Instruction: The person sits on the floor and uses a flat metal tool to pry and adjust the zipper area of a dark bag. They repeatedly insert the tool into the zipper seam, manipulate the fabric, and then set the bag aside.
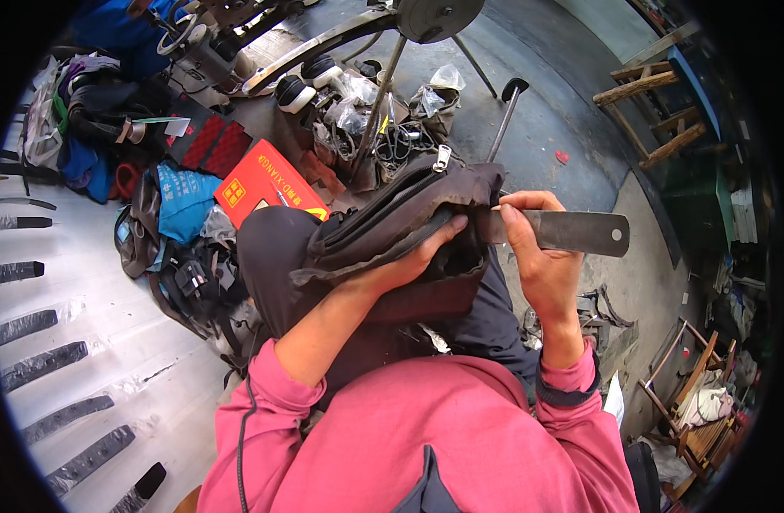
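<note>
A dark fabric bag (379,224) with open zips lies across the person's lap. My left hand (424,253) grips the edge of its fabric beside a zip, the fingers partly hidden inside the opening. In my right hand (536,247) is a flat metal blade (584,232) with a rounded end and a small hole; thumb and fingers pinch it. The blade's other end meets the bag's right side, where a seam or flap hides its tip. A silver zip pull (442,158) stands at the bag's upper edge.
A red box (270,186) lies left of the bag, near a blue bag (185,199). Scissors (395,141) and loose parts fill a container beyond. A machine with a wheel (438,16) stands ahead. Wooden stools (671,144) and a folding chair (706,410) are at right.
</note>
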A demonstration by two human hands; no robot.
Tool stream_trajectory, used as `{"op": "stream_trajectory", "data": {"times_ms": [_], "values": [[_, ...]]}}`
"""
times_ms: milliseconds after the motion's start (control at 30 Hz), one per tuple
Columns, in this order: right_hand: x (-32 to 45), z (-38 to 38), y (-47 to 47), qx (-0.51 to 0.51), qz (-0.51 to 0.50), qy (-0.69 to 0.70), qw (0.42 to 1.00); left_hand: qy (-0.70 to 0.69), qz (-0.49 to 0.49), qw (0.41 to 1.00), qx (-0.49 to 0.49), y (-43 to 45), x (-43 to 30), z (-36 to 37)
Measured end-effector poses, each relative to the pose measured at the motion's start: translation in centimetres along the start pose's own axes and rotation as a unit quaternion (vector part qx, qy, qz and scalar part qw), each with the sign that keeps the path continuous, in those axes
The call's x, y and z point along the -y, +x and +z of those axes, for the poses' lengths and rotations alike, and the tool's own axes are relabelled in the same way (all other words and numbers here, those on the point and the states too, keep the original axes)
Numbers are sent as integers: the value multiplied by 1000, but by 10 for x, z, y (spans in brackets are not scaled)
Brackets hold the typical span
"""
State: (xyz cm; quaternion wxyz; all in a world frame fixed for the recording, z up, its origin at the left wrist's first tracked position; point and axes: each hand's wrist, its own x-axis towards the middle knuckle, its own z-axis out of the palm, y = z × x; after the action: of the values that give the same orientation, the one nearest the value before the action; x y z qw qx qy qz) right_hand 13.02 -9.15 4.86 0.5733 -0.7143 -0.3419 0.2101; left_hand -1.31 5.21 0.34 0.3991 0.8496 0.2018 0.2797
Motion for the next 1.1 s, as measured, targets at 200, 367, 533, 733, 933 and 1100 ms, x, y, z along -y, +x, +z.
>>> {"op": "stream_trajectory", "data": {"times_ms": [200,367,533,733,933,1100], "values": [[-5,11,-8,-37,-43,-9,998,-64,-54,996,20,1,-2,-1],[-12,16,-12,-67,-82,-35,994,-30,-29,999,10,-2,-2,-1],[-17,18,-13,-65,-134,-48,988,-30,-18,999,15,-5,2,3],[-21,25,-9,-68,-149,-41,986,-30,-14,999,14,-10,8,9],[-18,21,-7,-8,-73,-26,997,-72,-56,995,26,-11,12,10],[-16,13,-3,26,-84,-61,994,-3,16,1000,13,-11,15,9]]}}
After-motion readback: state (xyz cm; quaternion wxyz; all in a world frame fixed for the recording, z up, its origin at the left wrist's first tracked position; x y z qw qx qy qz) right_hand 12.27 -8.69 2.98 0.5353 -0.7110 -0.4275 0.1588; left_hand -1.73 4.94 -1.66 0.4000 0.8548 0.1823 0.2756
